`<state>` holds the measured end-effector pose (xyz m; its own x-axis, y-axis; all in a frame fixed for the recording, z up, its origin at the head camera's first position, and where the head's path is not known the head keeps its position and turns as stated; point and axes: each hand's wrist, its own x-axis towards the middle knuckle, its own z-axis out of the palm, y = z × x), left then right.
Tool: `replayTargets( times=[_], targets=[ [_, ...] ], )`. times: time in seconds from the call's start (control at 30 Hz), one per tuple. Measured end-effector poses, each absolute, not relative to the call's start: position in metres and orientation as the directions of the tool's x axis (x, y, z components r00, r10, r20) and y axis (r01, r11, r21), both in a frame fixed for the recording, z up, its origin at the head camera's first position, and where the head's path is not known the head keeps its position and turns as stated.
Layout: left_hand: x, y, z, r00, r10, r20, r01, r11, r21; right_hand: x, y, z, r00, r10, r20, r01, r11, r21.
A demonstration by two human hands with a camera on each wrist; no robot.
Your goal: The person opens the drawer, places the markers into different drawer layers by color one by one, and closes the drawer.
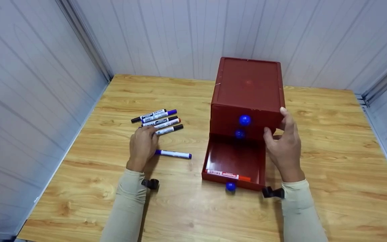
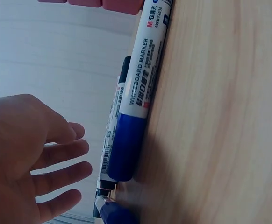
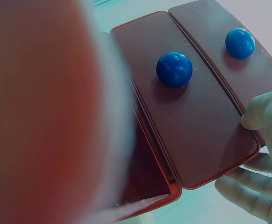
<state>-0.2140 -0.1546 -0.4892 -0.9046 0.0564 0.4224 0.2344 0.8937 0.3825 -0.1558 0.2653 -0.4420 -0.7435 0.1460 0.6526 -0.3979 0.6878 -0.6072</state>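
My left hand [image 1: 142,144] is over the near end of a group of whiteboard markers [image 1: 161,121]. In the left wrist view its fingers [image 2: 63,177] are relaxed and spread, apart from the blue-capped marker [image 2: 143,65]. Closer to me, a separate blue marker [image 1: 175,154] lies beside this hand. My right hand [image 1: 285,148] holds the front right corner of a dark red drawer cabinet [image 1: 249,87]. Its thumb [image 3: 260,112] presses the front while the other fingers lie along the side. The bottom drawer [image 1: 237,154] is pulled out, with an orange marker [image 1: 227,175] lying inside along its front.
Blue ball knobs are on the upper drawer [image 1: 245,120], the middle drawer [image 1: 240,134] and the bottom drawer's front. The cabinet stands on a wood-grain table [image 1: 186,208]. Pale panel walls [image 1: 166,37] enclose the back and both sides.
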Motion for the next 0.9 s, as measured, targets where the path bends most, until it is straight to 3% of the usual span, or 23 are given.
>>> replayTargets(
  times=[0.5, 0.9],
  targets=[
    [-0.2180, -0.1592, -0.4905, -0.970, 0.046, 0.239, 0.140, 0.910, 0.391, -0.1576, 0.2661, -0.4439, -0.729, 0.142, 0.669, -0.414, 0.687, -0.597],
    [-0.2213, -0.1597, -0.4917, -0.986, 0.045, 0.159, 0.106, 0.912, 0.397, -0.1559, 0.2655, -0.4429, -0.736, 0.138, 0.663, -0.401, 0.701, -0.590]
  ],
)
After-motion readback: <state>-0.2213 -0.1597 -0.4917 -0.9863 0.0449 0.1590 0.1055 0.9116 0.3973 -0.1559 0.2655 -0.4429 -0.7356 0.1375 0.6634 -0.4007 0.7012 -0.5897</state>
